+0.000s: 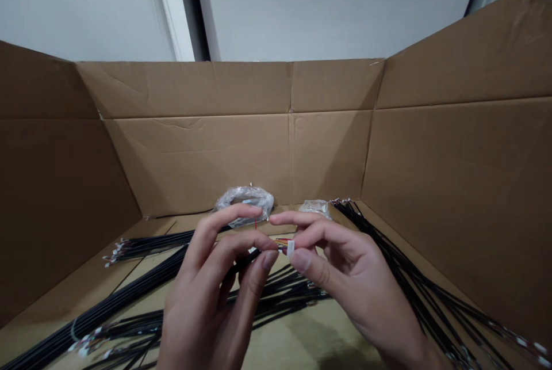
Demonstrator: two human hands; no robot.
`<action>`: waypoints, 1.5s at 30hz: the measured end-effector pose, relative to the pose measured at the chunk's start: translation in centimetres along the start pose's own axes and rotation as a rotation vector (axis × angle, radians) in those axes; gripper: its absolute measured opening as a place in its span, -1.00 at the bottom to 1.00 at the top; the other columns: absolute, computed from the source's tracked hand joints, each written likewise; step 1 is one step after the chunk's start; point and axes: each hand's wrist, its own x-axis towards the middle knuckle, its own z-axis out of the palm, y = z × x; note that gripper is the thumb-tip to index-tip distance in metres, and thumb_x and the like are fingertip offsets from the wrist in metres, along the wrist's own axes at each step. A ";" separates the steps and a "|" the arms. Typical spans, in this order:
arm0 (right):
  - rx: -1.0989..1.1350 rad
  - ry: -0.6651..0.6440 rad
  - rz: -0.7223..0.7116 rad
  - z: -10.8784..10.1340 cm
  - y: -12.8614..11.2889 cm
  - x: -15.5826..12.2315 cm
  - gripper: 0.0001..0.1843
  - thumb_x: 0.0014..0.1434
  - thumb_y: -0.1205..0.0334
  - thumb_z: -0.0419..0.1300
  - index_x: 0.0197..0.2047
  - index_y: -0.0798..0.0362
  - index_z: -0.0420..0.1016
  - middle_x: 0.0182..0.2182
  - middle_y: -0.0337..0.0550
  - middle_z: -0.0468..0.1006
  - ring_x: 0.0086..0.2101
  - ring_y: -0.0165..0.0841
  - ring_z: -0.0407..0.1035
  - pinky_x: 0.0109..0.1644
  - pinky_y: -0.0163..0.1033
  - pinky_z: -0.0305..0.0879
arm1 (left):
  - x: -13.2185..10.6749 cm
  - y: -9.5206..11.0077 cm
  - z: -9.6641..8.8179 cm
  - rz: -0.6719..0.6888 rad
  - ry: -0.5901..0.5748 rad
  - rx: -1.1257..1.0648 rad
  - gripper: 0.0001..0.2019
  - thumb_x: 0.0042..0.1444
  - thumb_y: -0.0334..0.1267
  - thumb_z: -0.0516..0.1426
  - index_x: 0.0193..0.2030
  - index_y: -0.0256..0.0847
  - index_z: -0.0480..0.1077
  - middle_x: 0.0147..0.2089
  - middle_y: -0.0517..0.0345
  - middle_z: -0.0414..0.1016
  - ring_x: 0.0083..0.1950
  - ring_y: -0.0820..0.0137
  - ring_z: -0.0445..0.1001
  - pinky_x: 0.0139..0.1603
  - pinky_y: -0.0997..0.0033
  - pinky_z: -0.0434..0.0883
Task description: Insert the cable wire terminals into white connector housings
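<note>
My left hand (215, 278) pinches the end of a black cable (241, 263) between thumb and forefinger. Thin coloured wires (282, 241), red, yellow and dark, come out of that end toward a small white plug connector (290, 248). The thumb and forefinger of my right hand (345, 266) close on this connector. A single red wire (256, 222) stands up near the raised middle finger of my left hand. Whether every wire sits in the connector is too small to tell.
Cardboard walls (198, 157) surround the work surface. Black cable bundles lie at the left (142, 283), under my hands (284, 289) and along the right (397, 266). Two clear plastic bags, one larger (263, 200) and one smaller (314, 207), rest against the back wall.
</note>
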 end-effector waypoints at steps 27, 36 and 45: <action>-0.150 0.035 -0.149 0.3 0.4 -0.1 -0.84 0.27 0.24 0.41 -0.38 -0.10 0.64 0.06 -0.32 0.75 0.14 -0.23 0.55 0.20 -0.03 0.38 | 0.4 0.4 0.9 -0.040 0.115 -0.012 -0.91 0.29 -0.14 0.29 -0.18 -0.07 0.56 -0.01 0.05 0.58 -0.03 0.21 0.66 -0.12 0.31 0.68; -0.272 0.041 -0.231 0.2 0.2 -0.4 -0.84 0.33 0.23 0.38 -0.33 -0.12 0.63 0.05 -0.37 0.74 0.11 -0.29 0.56 0.30 -0.04 0.36 | 0.1 -0.2 0.0 0.072 0.035 0.063 -0.89 0.38 -0.36 0.15 -0.08 -0.06 0.49 0.04 0.09 0.51 -0.05 0.35 0.64 -0.06 0.44 0.66; -0.337 0.006 -0.260 0.0 0.2 -0.6 -0.86 0.38 0.24 0.34 -0.28 -0.12 0.62 0.06 -0.37 0.73 0.10 -0.32 0.55 0.30 -0.05 0.32 | -0.1 -0.5 0.2 0.157 0.039 0.057 -0.77 0.37 -0.52 0.07 -0.08 -0.07 0.41 0.05 0.19 0.42 -0.07 0.55 0.60 -0.01 0.72 0.56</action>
